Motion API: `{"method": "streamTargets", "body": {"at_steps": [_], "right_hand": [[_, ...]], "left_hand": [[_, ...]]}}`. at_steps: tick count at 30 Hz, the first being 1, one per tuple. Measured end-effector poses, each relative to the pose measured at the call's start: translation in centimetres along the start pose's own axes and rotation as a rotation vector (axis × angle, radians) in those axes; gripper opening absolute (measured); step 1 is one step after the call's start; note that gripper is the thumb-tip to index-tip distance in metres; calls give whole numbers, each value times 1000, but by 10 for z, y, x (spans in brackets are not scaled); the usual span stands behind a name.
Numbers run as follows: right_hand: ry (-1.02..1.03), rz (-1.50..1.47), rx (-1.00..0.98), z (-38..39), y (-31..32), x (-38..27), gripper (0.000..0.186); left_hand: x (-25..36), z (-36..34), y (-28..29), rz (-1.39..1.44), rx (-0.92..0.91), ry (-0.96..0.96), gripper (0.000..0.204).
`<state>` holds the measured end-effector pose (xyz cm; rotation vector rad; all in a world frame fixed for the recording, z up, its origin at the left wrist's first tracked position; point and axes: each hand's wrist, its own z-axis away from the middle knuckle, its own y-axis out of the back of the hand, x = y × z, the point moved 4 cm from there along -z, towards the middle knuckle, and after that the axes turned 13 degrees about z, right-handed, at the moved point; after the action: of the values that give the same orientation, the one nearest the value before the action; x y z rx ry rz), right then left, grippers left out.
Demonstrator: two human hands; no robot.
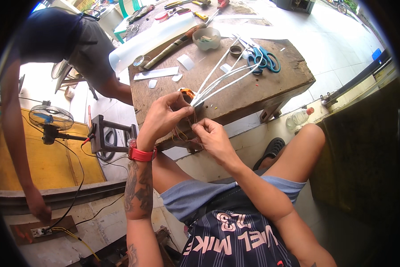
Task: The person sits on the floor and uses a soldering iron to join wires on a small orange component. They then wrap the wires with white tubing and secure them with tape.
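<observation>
Left hand (164, 116) fingers pinch a copper-wound coil (187, 95); right hand (212, 135) fingers pinch thin wires (192, 127) — apparently copper — just below. White sleeves (222, 78) fan beyond across the tabletop (271, 84).

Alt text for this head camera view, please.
A seated person's left hand grips a copper wire coil at the edge of a worn wooden table, while the right hand pinches its loose strands. White sleeving fans out toward blue scissors.
</observation>
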<state>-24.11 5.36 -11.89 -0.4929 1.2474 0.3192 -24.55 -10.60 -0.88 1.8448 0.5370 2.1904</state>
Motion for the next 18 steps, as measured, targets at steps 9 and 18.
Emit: {"method": "streamTargets", "body": {"at_steps": [9, 18], "right_hand": [[-65, 195, -10, -2, -1, -1, 21], [124, 52, 88, -1, 1, 2, 25]], "left_hand": [[5, 8, -3, -14, 5, -153, 20], [2, 33, -12, -428, 41, -505, 19]]}}
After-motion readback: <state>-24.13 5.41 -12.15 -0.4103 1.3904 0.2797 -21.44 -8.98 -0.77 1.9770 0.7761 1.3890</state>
